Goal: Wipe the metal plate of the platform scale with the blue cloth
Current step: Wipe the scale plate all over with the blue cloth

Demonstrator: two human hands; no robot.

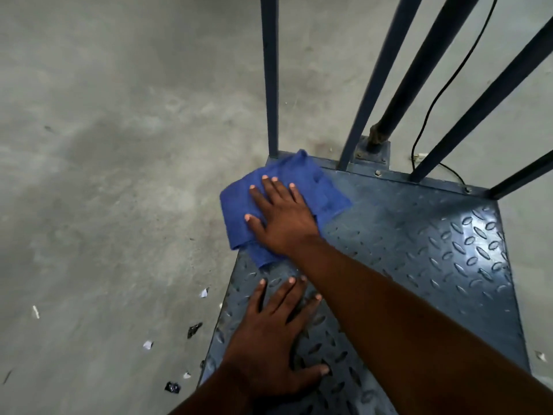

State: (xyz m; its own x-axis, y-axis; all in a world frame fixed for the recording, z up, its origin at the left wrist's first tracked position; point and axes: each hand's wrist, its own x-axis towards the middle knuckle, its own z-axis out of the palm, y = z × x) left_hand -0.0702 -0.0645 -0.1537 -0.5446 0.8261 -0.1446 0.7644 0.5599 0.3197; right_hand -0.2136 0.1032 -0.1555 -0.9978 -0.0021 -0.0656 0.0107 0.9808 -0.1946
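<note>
Several small paper and dark plastic scraps [170, 348] lay on grey concrete floor [119, 145] at left. Left hand [269, 336] flat on blue diamond-tread metal plate [419, 250], fingers spread, gripping nothing. Crumpled blue cloth [302, 178] at plate's far-left corner, overhanging edge; right hand [281, 217] pressed flat on it, fingers apart. Dark blue upright rails [386, 61] and black cable [443, 91] behind.

I am seeing the cloth [287, 202] lying on the plate's [419, 250] far left corner, its left edge seemingly overhanging the floor [119, 175]. The right hand [282, 218] is lying flat on the cloth. The left hand [275, 339] is resting on the plate nearer me. Rails [269, 76] are rising behind the plate; scraps [194, 329] are lying left of it.
</note>
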